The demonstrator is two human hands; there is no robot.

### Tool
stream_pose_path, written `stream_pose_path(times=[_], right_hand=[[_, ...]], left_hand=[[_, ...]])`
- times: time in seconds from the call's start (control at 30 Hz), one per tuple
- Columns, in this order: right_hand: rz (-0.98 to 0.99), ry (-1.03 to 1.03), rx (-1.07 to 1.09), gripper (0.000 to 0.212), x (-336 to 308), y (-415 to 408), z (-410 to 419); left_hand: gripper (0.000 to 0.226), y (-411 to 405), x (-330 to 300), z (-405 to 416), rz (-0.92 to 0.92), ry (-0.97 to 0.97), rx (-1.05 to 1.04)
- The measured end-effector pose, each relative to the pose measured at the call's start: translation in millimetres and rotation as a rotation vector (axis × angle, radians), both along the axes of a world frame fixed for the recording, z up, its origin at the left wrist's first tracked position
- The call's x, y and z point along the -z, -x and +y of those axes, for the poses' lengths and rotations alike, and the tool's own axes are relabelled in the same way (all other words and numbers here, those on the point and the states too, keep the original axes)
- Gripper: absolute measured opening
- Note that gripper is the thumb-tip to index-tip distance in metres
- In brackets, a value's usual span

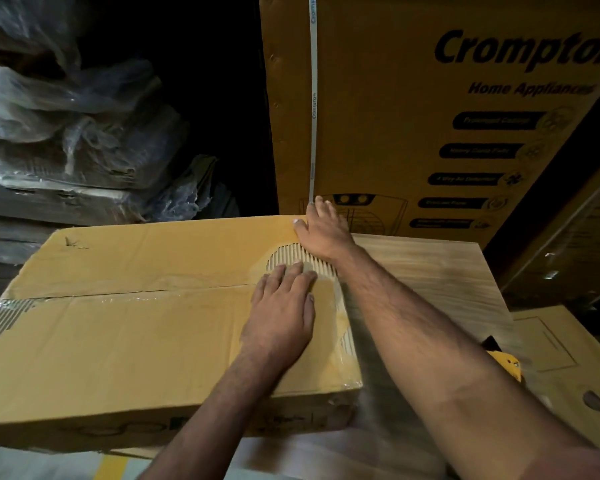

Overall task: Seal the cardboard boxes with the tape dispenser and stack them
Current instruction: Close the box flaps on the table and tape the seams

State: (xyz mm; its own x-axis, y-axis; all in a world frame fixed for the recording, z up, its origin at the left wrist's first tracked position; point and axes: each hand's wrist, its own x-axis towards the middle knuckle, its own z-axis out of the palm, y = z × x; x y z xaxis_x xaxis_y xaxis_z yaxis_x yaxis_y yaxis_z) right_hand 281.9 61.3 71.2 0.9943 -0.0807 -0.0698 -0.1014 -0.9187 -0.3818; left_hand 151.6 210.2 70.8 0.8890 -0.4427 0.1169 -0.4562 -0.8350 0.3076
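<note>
The left hand (280, 313) is lying flat, fingers straight and together, pressing down on the top of the cardboard box (125, 327) near its right end, with the fingertips (298, 271) touching a patch where the outer paper is torn away and the corrugated ribs are showing. The right hand (323, 228) is sitting at about one o'clock from the left one, at the far right corner of the box top; its thumb is lying along the top surface while its fingers are curling over the far edge, gripping that corner. The right forearm is crossing the box's right end, heading toward five o'clock.

A strip of clear tape (125, 295) is running along the centre seam of the box lid, from nine o'clock toward the left hand. The box is resting on a wood-grain surface (430, 271) that is extending out to three o'clock. At four o'clock, partly hidden behind the right forearm, a yellow and black object (504, 363) is peeking out; what it is cannot be told.

At twelve o'clock a tall printed carton (413, 116) reading "Crompton" is standing upright, bound by a white strap (313, 98). At ten o'clock, plastic-wrapped bundles (66, 109) are sitting piled in the dark.
</note>
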Motion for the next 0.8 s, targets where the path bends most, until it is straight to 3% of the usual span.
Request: stream_pose_path(times=[0.13, 0.5, 0.63, 0.8], right_hand=[[0.04, 0.029, -0.005, 0.07, -0.5, 26.2, 10.7], [-0.038, -0.336, 0.109, 0.079, 3.9, 48.4, 5.0], [0.053, -0.595, 0.151, 0.084, 1.8, 34.9, -5.8], [0.125, -0.863, 0.254, 0.067, -4.0, 13.6, -5.4]], left_hand=[[0.045, 2.3, -1.0, 0.7, -0.003, 0.009, -0.024], [0.047, 3.4, -1.8, -2.5, 0.009, -0.024, -0.015], [0.045, 2.1, -1.6, -2.7, 0.007, -0.037, -0.005], [0.045, -1.0, -2.3, -3.8, 0.019, -0.031, -0.01]])
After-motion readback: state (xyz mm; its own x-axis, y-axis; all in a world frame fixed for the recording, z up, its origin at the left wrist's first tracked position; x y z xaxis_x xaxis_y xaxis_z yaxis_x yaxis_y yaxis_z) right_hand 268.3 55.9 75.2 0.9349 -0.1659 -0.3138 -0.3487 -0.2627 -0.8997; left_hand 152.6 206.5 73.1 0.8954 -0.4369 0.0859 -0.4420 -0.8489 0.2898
